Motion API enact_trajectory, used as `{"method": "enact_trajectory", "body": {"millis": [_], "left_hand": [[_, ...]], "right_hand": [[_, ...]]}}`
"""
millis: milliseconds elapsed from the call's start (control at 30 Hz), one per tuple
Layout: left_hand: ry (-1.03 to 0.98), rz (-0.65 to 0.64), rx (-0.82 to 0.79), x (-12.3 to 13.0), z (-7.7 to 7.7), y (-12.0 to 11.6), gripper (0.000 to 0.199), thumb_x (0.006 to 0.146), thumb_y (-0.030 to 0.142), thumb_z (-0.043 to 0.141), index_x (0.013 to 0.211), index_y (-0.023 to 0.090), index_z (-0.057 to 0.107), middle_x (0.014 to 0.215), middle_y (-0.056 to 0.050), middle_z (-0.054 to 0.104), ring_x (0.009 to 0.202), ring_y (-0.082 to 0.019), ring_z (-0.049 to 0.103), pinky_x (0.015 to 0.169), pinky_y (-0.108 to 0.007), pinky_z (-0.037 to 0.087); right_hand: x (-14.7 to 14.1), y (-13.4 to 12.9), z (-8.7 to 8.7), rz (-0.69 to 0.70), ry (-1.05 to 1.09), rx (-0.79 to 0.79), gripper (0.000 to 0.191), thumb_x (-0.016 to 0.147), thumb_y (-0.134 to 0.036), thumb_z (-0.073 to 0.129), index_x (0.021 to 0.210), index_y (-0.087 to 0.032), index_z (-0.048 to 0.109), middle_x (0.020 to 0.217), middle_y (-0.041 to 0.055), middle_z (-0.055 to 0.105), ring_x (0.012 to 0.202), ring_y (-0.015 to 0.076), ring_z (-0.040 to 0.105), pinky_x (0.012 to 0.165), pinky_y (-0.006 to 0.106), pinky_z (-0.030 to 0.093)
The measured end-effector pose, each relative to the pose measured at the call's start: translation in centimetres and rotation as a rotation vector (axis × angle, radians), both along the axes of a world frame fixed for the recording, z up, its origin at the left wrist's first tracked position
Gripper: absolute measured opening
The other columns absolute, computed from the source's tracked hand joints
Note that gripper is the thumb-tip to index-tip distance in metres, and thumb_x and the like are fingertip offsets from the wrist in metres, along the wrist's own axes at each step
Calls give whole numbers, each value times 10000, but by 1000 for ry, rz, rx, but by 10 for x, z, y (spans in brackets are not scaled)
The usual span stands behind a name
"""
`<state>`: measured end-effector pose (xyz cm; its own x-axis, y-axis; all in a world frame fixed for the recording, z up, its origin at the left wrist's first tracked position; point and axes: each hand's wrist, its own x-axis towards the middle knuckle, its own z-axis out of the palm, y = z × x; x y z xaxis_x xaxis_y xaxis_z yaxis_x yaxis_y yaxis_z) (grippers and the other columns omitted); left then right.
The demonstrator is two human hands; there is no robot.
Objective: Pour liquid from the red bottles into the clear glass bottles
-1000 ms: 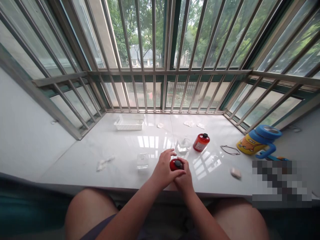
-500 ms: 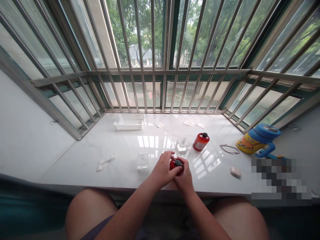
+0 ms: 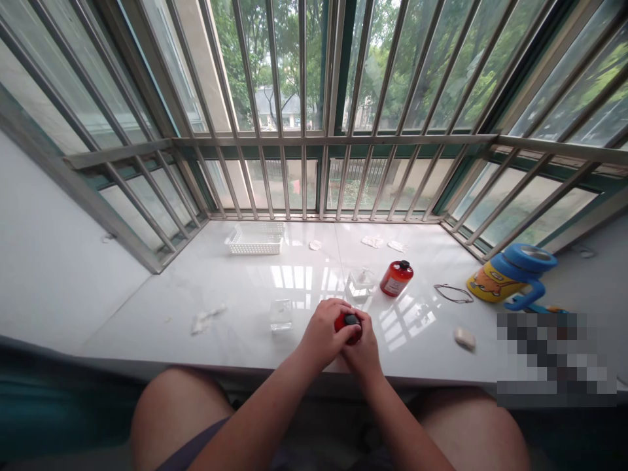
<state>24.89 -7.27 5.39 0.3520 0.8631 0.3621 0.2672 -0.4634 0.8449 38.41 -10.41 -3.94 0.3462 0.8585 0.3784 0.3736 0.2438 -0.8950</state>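
Near the front edge of the white tabletop (image 3: 235, 281), a small red bottle (image 3: 342, 320) with a black cap is enclosed by both hands. My left hand (image 3: 321, 330) wraps its left side, thumb and fingers around the cap area. On the right side my right hand (image 3: 366, 343) grips the same bottle. Just beyond the hands stands a clear square container (image 3: 360, 285). A second red bottle (image 3: 396, 279) with a black cap and a label stands to its right. Left of my hands is another clear block-like container (image 3: 281, 316).
A white mesh basket (image 3: 255, 239) lies at the back left. At the right are a blue and yellow mug (image 3: 505, 275), a thin cord loop (image 3: 453, 294) and a pale lump (image 3: 464, 338). Crumpled white pieces (image 3: 209, 319) lie left. Metal bars line the window behind.
The fingers of my left hand have closed in more around the top of the held bottle. The whole view has shifted slightly.
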Motion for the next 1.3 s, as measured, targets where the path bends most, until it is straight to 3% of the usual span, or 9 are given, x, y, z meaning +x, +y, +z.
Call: {"method": "enact_trajectory", "body": {"millis": [200, 467, 600, 767, 867, 1100, 1300], "left_hand": [[-19, 95, -26, 6, -3, 2, 338, 721, 153, 933, 912, 232, 665, 1046, -28, 715, 1023, -247, 652, 938, -409, 531], [19, 140, -4, 8, -3, 3, 336, 741, 228, 936, 872, 239, 627, 992, -34, 712, 985, -261, 644, 906, -426, 529], [42, 72, -67, 5, 2, -2, 380, 742, 201, 912, 1022, 249, 659, 1059, -30, 714, 1019, -256, 672, 929, -417, 554], [86, -68, -23, -9, 11, -9, 458, 871, 149, 742, 1303, 265, 647, 1262, -73, 716, 1199, -275, 667, 1065, -448, 544], [116, -94, 5, -14, 12, -9, 425, 893, 100, 668, 1282, 271, 674, 1232, -68, 723, 1180, -269, 661, 1070, -453, 543], [38, -65, 53, -4, 20, -5, 367, 871, 127, 747, 1216, 252, 731, 1178, -89, 721, 1142, -282, 667, 1046, -460, 562], [-5, 18, 107, -19, 30, -11, 253, 934, 322, 785, 1174, 250, 745, 1070, -83, 753, 994, -256, 705, 932, -416, 599]], "right_hand": [[1, 1, 0, 19, 3, -3, 641, 756, -370, 813, 1336, -258, 564, 1274, 115, 687, 1136, 332, 721, 951, 517, 624], [1, 1, -1, 19, 2, 1, 637, 754, -362, 812, 1333, -249, 570, 1295, 129, 687, 1150, 344, 714, 963, 534, 621], [-1, 0, 4, 2, -14, -1, 560, 790, -364, 787, 1299, -249, 585, 1227, 117, 706, 1078, 324, 733, 911, 495, 634], [-3, -1, 6, -12, -8, 9, 554, 785, -405, 820, 1266, -253, 590, 1214, 106, 709, 1056, 305, 734, 885, 457, 638], [-3, -1, 4, 0, 0, 20, 603, 768, -409, 843, 1287, -247, 582, 1211, 103, 709, 1042, 293, 732, 884, 451, 638], [-2, 1, 0, -21, -38, 31, 565, 778, -367, 810, 1280, -254, 577, 1185, 101, 712, 1020, 303, 736, 854, 460, 642], [-1, 0, 0, 30, 0, 16, 663, 776, -413, 853, 1348, -265, 554, 1283, 117, 682, 1105, 312, 718, 944, 505, 637]]}}
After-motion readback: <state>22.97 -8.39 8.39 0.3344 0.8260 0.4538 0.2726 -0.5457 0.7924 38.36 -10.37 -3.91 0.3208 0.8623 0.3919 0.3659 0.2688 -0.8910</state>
